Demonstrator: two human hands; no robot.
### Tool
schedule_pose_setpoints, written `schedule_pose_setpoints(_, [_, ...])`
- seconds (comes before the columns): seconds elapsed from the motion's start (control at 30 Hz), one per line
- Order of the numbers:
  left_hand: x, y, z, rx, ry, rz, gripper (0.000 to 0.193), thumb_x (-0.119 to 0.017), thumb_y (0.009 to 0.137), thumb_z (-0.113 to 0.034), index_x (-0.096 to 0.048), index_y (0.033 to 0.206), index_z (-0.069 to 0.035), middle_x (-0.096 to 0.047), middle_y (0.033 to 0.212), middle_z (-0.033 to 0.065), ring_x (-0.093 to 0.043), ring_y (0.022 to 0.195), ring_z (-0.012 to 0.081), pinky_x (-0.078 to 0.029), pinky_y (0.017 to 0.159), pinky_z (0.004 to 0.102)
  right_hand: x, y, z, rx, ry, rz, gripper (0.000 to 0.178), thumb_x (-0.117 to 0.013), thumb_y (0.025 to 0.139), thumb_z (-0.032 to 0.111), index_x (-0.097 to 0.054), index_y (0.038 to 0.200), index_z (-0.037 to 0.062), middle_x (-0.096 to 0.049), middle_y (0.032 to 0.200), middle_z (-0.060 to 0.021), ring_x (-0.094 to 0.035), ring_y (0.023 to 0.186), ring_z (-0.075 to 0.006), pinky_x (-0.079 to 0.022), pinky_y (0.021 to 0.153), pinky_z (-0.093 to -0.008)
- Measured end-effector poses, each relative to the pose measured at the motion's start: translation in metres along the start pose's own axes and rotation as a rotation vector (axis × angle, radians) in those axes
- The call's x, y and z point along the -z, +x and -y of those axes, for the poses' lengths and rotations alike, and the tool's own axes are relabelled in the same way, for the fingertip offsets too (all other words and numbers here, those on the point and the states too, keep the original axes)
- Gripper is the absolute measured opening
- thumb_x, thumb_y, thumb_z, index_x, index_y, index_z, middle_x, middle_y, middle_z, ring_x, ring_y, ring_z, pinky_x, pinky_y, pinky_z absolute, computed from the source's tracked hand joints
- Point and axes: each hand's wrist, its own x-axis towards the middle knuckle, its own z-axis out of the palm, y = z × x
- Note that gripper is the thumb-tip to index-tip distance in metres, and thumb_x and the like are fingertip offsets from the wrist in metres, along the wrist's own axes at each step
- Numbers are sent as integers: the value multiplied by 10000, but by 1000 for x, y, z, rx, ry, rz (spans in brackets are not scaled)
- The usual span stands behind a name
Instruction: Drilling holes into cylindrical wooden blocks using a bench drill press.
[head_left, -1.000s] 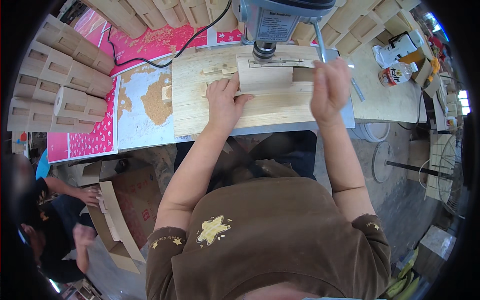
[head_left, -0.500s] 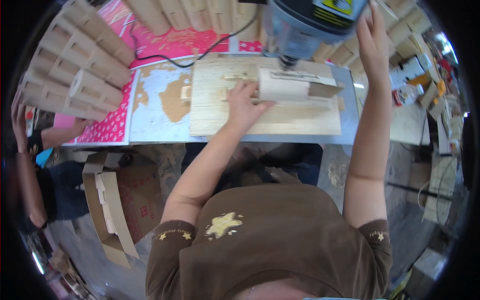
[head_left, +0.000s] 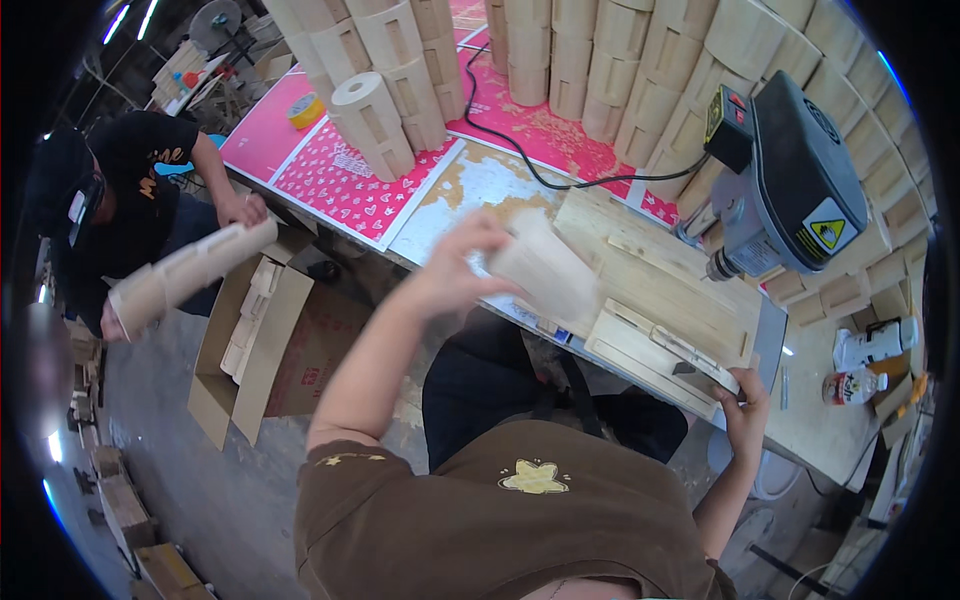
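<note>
My left hand (head_left: 465, 262) is closed around one end of a pale wooden cylinder (head_left: 548, 268), lifted above the near edge of the work table and blurred by motion. My right hand (head_left: 745, 408) has its thumb and fingers around the right end of a slotted wooden strip (head_left: 655, 348) with a dark plate in its slot. This strip lies along the near side of a flat wooden board (head_left: 690, 285). Beyond it stands a benchtop drill press (head_left: 790, 190), its chuck (head_left: 720, 266) over the board.
Stacked wooden cylinders (head_left: 615, 75) line the back of the table. A black cable (head_left: 520, 150) runs to the drill. At left, a co-worker (head_left: 150, 185) holds a row of cylinders (head_left: 190, 275) beside an open cardboard box (head_left: 235, 350). A plastic bottle (head_left: 850, 385) stands at right.
My left hand has lifted the cylinder off the board and moved it left. My right hand has come down from the drill to the strip's end. The view has turned.
</note>
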Motion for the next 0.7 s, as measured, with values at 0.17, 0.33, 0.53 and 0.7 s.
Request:
schedule_pose_setpoints(0.17, [128,37,-30,136,511,-322,364,-836,610,-175,-642,890,-46,-531,865,4,-524,801,123,-434,706,281,-17,2,14,63,78,-59,239,-721,662,27,-626,880,2,-570,766,-69,-527,688,-176,-391,604,-264])
schedule_pose_setpoints(0.33, [226,95,-23,169,1018,-481,487,-834,566,-298,-663,860,50,-575,903,133,-590,807,260,-494,733,359,-27,0,20,69,73,-50,243,-722,671,45,-628,892,4,-570,765,-73,-536,698,-186,-400,609,-274])
schedule_pose_setpoints(0.53, [265,157,2,405,1022,-420,508,-817,533,-335,-689,877,16,-636,922,194,-640,837,301,-511,775,364,-25,-6,25,48,66,-70,235,-709,674,25,-630,895,3,-578,770,-81,-547,704,-198,-411,619,-280])
schedule_pose_setpoints(0.7, [255,176,4,503,1042,-349,511,-817,536,-332,-685,914,-15,-633,948,184,-624,893,307,-502,804,363,-27,-10,27,57,66,-106,232,-702,669,10,-631,891,9,-583,773,-85,-555,706,-208,-420,622,-288])
